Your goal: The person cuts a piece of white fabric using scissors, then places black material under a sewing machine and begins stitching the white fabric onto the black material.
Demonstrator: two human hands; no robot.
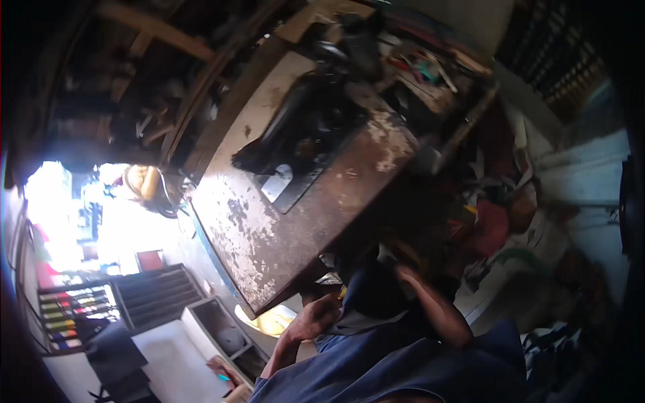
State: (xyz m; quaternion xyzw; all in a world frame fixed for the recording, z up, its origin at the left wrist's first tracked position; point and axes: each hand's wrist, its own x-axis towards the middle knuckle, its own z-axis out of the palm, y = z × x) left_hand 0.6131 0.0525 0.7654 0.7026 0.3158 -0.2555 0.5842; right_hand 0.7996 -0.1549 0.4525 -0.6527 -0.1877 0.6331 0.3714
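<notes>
In my lap, low in the view, lies a dark piece of material (376, 290), like cloth or leather. My left hand (318, 317) is closed at its left edge, fingers curled inward. On its other side my right hand (407, 277) reaches into shadow; its fingers are blurred and mostly hidden. A small pale object (329, 278) shows just above the left hand, too unclear to name. Beyond my hands stands a worn table (248, 248) with flaking paint. Black sheet-like material (302, 127) is heaped on it, with a white rounded piece (277, 183) on top.
A rack of coloured spools (70, 312) stands at the left, above a white tray (176, 349) with a dark sheet (115, 359) across it. Small clutter (423, 70) covers the table's far right. A reddish item (492, 228) lies among scraps on the right.
</notes>
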